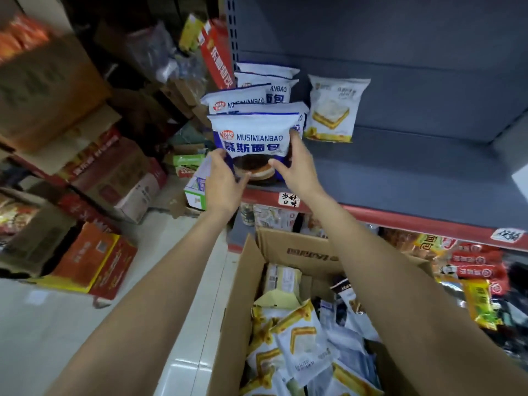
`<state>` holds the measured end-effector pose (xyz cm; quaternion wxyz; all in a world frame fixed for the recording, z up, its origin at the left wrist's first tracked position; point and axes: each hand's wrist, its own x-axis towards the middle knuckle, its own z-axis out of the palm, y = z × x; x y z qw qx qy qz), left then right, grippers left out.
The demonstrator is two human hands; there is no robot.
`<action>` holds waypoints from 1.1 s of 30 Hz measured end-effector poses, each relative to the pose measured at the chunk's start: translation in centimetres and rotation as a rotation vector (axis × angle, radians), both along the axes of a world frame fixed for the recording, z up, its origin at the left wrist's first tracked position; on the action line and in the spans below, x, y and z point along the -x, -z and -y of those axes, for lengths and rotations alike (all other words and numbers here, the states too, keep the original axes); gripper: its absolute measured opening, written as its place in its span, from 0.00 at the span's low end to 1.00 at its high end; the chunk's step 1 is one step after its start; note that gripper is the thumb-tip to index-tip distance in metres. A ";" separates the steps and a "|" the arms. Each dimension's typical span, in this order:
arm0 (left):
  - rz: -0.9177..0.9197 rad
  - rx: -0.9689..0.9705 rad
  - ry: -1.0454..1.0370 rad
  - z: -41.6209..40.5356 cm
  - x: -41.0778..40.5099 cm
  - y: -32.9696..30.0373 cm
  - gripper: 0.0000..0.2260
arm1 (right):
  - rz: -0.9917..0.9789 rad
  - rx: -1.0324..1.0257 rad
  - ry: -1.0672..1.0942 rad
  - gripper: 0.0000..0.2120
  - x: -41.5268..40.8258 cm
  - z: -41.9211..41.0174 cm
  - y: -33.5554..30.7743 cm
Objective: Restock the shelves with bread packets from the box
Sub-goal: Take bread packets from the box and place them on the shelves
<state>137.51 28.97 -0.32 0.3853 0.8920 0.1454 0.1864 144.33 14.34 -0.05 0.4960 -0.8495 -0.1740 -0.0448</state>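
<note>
Two hands on one bread packet, front of the shelf row.

Nearest me the box [251,284] stands open below my arms, heaped with white-and-yellow packets, so plenty is left to shelve. Further out, my left hand [224,184] pinches the lower left edge of the blue-and-white bread packet [253,138] and my right hand [297,164] curls round its lower right edge; both grips are closed on it, equally near. The packet stands upright, long axis across, its base at the red front lip of the shelf [414,172]. Just behind it is the row of like packets [265,81], touching or nearly so. Beside that row stands a yellow-trimmed packet [333,110]. Rightward, as I judge it, lies open room.
</note>
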 end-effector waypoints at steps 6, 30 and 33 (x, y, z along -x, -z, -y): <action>-0.058 -0.070 -0.031 -1.0 -0.3 -0.2 0.24 | -0.150 0.109 -0.031 0.29 -0.3 1.1 1.1; -0.774 -0.146 0.620 8.1 14.5 18.8 0.21 | -0.506 0.548 0.155 0.14 23.5 19.9 19.8; -0.820 -0.176 0.619 10.6 14.6 22.9 0.25 | -0.463 0.689 0.258 0.21 22.5 22.7 23.0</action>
